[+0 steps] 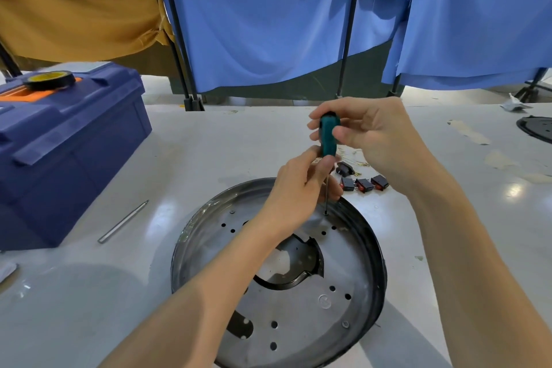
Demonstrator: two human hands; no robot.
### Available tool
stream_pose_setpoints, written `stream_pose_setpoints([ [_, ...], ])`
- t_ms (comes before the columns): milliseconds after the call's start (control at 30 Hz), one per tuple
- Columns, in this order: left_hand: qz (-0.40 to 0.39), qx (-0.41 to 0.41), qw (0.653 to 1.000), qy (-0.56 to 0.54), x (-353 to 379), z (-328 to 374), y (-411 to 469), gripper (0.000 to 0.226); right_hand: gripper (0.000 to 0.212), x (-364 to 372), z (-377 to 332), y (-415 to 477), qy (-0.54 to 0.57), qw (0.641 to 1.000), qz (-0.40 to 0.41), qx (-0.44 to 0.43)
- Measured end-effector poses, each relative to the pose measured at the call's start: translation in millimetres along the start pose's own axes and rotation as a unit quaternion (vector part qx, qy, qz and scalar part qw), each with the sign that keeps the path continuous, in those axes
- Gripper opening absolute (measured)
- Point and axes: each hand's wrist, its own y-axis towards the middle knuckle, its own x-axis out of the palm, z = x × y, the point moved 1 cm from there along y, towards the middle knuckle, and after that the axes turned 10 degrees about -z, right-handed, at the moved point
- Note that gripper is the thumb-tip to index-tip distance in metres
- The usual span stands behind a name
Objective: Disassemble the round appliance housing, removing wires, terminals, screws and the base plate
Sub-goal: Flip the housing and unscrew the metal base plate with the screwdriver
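Note:
The round appliance housing (370, 251) lies on the white table, its black rim around a silver perforated base plate (301, 305) with a curved cut-out in the middle. A teal-handled screwdriver (328, 136) stands upright with its tip in a screw (325, 213) at the plate's far edge. My right hand (367, 131) grips the top of the handle. My left hand (301, 185) pinches the lower handle and shaft. Another screw (345, 324) sits near the plate's front right.
Several black switches with red rockers (364, 184) and loose wires lie just behind the housing. A blue toolbox (65, 152) with a tape roll (49, 80) on it stands at the left. A metal bit (123, 222) lies beside it. Blue curtains hang behind the table.

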Motion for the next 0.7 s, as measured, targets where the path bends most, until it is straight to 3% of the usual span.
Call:
stream_pose_setpoints([
  [100, 0.010, -0.021, 0.999, -0.024, 1.1, -0.9, 0.5, 0.028, 0.017, -1.6, -2.6, -1.2, -0.064, 0.998, -0.002, 0.019],
  [167, 0.018, -0.024, 0.999, -0.032, 1.3, -1.3, 0.5, 0.034, 0.019, 0.2, -3.7, -0.8, -0.066, 0.997, 0.019, 0.017],
  [267, 0.013, 0.000, 1.000, -0.026, 1.4, -0.5, 0.6, 0.024, 0.027, 2.1, -5.2, 0.8, -0.068, 0.996, 0.051, 0.003],
  [367, -0.003, 0.019, 0.999, -0.036, 1.0, 0.3, 0.9, 0.012, 0.033, -1.9, -6.0, -1.2, -0.012, 1.000, 0.013, -0.002],
  [533, 0.013, -0.013, 0.998, -0.066, 1.0, -0.4, 0.7, 0.028, 0.018, -0.1, -5.0, -1.1, -0.062, 0.998, 0.001, 0.016],
  [633, -0.001, 0.005, 0.998, -0.070, 1.1, -0.5, 0.0, 0.016, 0.027, 0.3, -3.8, 0.9, -0.047, 0.998, 0.051, -0.001],
  [700, -0.009, 0.013, 0.998, -0.063, 1.5, -1.0, -0.3, 0.014, 0.034, -4.5, -2.4, -1.0, -0.022, 0.999, 0.042, 0.002],
])
